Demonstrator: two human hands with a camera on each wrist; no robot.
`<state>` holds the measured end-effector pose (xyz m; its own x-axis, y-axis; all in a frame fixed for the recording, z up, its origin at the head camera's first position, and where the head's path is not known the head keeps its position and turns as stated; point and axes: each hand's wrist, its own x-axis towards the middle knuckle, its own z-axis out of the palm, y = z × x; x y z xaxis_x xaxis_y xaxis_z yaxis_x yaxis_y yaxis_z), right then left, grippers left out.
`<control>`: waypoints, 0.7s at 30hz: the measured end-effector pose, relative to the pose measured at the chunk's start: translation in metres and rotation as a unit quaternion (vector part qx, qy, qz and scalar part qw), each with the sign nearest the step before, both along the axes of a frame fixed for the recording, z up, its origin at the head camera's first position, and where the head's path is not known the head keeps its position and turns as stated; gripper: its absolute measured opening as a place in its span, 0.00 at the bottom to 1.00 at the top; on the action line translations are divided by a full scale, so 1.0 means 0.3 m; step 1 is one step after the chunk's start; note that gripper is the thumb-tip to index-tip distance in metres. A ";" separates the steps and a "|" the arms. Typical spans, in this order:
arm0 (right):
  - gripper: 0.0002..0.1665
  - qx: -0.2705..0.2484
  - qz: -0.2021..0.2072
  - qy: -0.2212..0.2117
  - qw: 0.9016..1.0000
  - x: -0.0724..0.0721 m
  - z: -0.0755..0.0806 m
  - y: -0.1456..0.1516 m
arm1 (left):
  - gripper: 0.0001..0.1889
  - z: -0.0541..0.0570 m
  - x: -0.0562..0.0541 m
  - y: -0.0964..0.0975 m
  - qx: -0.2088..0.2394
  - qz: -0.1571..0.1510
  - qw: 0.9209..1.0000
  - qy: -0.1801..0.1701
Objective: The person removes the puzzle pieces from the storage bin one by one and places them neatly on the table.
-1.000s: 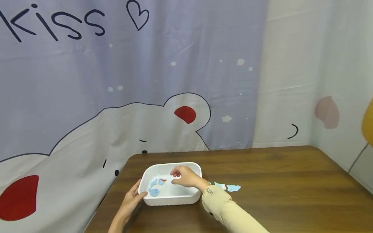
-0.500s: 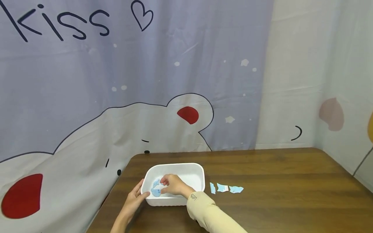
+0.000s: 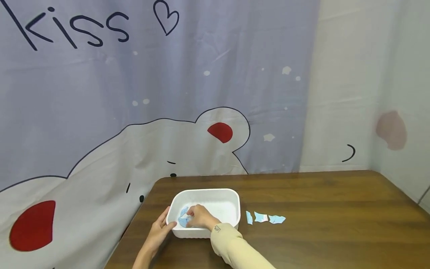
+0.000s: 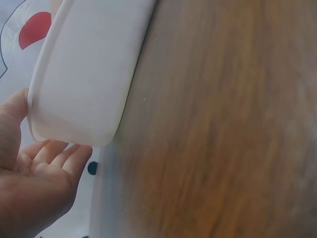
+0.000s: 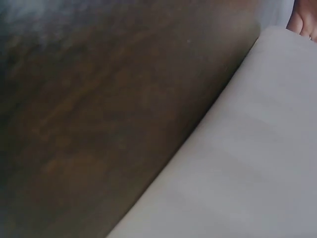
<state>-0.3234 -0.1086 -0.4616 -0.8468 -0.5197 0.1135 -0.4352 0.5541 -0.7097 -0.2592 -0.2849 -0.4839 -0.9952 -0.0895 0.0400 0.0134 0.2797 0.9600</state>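
Observation:
A white plastic basin (image 3: 221,207) stands on the wooden table. My left hand (image 3: 158,231) grips its left end, thumb over the rim and fingers against the outer wall; the left wrist view shows this hand (image 4: 44,183) at the basin's corner. Inside lie light-blue torn-looking pieces, one nearer (image 3: 183,222) and a narrower one (image 3: 184,211) behind it. My right hand (image 3: 201,217) reaches over the near rim, fingers bent down beside these pieces, thumb close to the nearer one. I cannot tell whether it pinches a piece. The right wrist view shows mainly the basin's outer wall (image 5: 237,148).
Right of the basin, three light-blue pieces lie in a row on the table (image 3: 319,209): a narrow one (image 3: 249,217), a middle one with a pale end (image 3: 260,217) and a longer one (image 3: 277,219). A printed curtain (image 3: 262,93) hangs behind.
My right hand has moved left and down inside the basin to the blue pieces, now covering the one with a red patch. The left hand keeps its hold; the head view has shifted slightly.

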 end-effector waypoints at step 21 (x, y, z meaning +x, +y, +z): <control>0.17 0.075 0.018 0.061 0.995 -0.017 -0.025 -0.019 | 0.38 -0.003 0.010 -0.004 -0.002 -0.006 1.000 0.007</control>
<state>-0.3285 -0.1144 -0.4690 -0.8122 -0.5682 0.1326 -0.5339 0.6321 -0.5616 -0.2563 -0.2860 -0.4848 -0.9954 -0.0782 0.0550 0.0307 0.2838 0.9584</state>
